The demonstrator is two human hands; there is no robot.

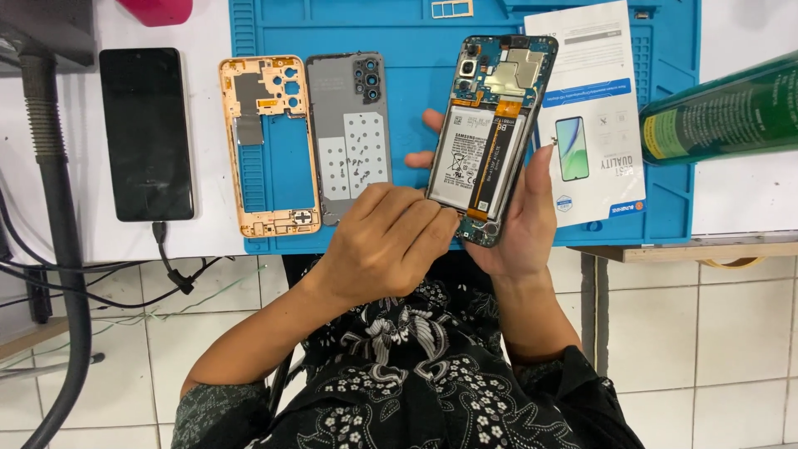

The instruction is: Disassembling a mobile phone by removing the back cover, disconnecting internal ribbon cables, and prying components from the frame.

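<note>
A: What are the hands doing?

B: The right hand (524,220) is wrapped around an opened phone (490,137) from behind. Its back cover is off, so the battery (465,158) and the circuit board (507,75) are visible. The thumb lies on the right edge and the fingertips come out on the left edge. The phone is lifted above the near edge of the blue mat (416,25), a little tilted, with its top pointing far.

A: And the left hand?

B: The left hand (382,241) is curled, with the fingertips pressed together on the near left corner of the phone, beside the bottom of the battery. I cannot tell if it pinches something small there.

A: What lies around?

B: On the mat, to the left, a grey back cover (349,133) lies flat, and just beside it, further left, an orange frame (268,145). Still more to the left, on the white surface (208,33), there is a black phone (147,133) with a cable (170,266) plugged in its near end. To the right of the hands lies a white leaflet (590,108), and at the far right a green bottle (723,108) on its side.
</note>
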